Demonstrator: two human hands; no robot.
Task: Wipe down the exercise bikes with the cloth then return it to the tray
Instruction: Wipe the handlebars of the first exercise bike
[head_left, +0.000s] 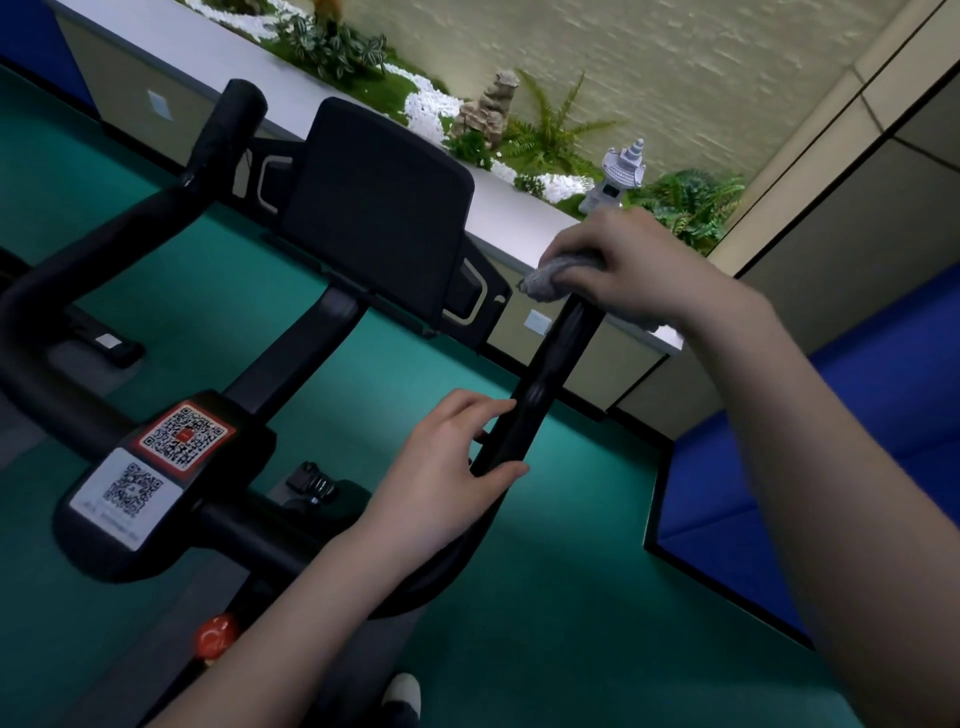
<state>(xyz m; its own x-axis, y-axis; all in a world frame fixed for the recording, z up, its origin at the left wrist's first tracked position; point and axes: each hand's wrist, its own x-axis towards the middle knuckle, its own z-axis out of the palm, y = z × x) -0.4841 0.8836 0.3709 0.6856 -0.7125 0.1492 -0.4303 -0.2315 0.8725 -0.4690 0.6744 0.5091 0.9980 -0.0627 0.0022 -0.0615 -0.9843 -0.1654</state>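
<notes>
fingers (576, 240) of my right hand (628, 267) are clamping the cloth (543, 285) round the bar (553, 371), left hand (447, 467) gripping it lower for firm strokes.

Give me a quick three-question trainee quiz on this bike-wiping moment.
1. True or false: the left hand holds the cloth.
2. Multiple choice: the right hand grips the cloth around the A) QR stickers, B) handlebar, C) knob.
3. Short answer: what colour is the knob?
Key: 1 false; 2 B; 3 red.
</notes>
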